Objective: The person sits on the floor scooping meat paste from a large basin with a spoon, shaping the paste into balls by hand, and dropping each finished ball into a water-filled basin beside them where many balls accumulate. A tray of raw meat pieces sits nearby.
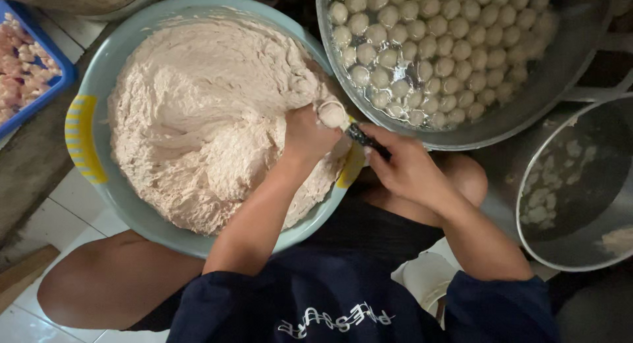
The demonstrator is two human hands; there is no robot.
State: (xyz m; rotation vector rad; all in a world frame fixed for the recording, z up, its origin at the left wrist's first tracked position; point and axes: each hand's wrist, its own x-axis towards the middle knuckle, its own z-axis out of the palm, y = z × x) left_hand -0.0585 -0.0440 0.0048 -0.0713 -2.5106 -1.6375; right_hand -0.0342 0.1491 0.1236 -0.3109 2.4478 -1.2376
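The left hand [306, 133] is clenched in the paste [204, 119] at the near rim of the basin [86, 86], squeezing a ball [331, 112] out of the top of its fist. The right hand [402, 168] grips a spoon [364, 139], its tip just beside the ball. I'd judge the shaping step; scooping it off cleanly comes next, toward the pan [547, 86] of floating balls.

Soft even light; mild glare on water; right corners dim; focus sharp
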